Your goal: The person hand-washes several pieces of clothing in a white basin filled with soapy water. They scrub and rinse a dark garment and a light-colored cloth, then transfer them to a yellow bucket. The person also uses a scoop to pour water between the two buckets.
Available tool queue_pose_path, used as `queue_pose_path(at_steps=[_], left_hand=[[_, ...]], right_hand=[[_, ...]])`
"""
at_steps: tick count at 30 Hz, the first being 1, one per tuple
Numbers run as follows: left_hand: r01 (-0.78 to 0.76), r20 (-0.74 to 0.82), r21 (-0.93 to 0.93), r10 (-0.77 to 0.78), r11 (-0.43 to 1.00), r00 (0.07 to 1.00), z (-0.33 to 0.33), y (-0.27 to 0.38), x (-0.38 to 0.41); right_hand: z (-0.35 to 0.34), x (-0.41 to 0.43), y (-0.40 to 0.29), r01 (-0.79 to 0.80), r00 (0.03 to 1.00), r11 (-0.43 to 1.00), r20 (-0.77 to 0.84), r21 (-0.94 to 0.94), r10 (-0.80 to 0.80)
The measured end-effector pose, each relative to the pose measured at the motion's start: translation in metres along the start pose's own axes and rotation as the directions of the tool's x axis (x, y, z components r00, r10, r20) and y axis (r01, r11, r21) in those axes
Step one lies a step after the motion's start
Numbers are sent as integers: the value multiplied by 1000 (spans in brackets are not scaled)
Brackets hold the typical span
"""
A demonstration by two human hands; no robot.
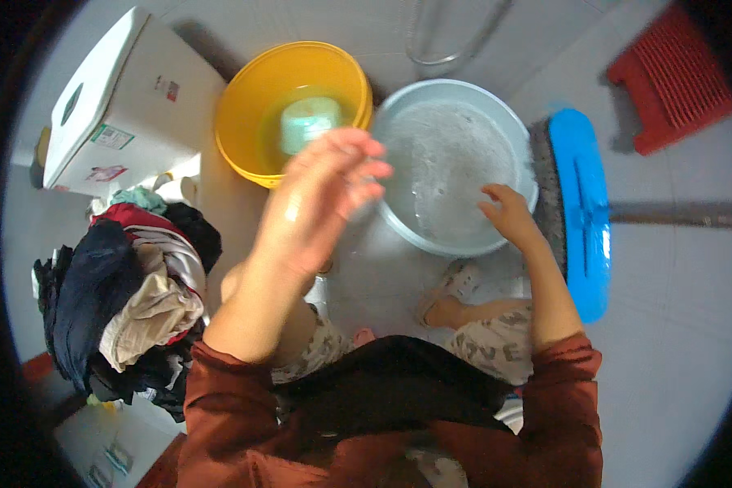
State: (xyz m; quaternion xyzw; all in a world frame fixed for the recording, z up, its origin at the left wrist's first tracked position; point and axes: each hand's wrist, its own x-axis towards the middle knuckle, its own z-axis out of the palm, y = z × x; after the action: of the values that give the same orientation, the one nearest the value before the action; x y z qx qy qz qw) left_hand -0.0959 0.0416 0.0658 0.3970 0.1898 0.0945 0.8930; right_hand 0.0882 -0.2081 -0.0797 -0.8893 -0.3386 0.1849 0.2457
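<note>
My left hand is raised, wet and slightly blurred, between a yellow basin and a pale blue basin, its fingers loosely curled with nothing seen in them. The pale blue basin holds cloudy, sudsy water. Over its right side is my right hand, fingers apart and holding nothing. The yellow basin stands to the upper left, with liquid and a pale green object in it; what that object is, I cannot tell.
A heap of clothes lies at the left, below a white lidded box. Right of the pale blue basin is a blue-backed brush head on a pole. A red slatted plastic piece lies upper right; a hose hangs at the top.
</note>
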Motion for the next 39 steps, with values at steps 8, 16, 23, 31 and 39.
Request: queue_pose_path(at_steps=[8, 16, 23, 31, 39], left_hand=[[-212, -20, 34, 212, 977, 977, 31, -16, -9], [-213, -303, -175, 154, 961, 940, -17, 23, -9], [-163, -284, -390, 50, 906, 958, -29, 35, -12], [-214, -267, -403, 109, 890, 958, -19, 21, -5], [-446, -345, -69, 398, 893, 850, -14, 8, 15]], right_hand=[[95, 135, -191, 189, 951, 624, 15, 758, -307], [232, 235, -235, 312, 808, 861, 589, -402, -18], [201, 226, -222, 257, 844, 803, 530, -537, 85], [171, 212, -245, 544, 795, 584, 592, -603, -130], [93, 180, -263, 584, 808, 335, 492, -739, -323]])
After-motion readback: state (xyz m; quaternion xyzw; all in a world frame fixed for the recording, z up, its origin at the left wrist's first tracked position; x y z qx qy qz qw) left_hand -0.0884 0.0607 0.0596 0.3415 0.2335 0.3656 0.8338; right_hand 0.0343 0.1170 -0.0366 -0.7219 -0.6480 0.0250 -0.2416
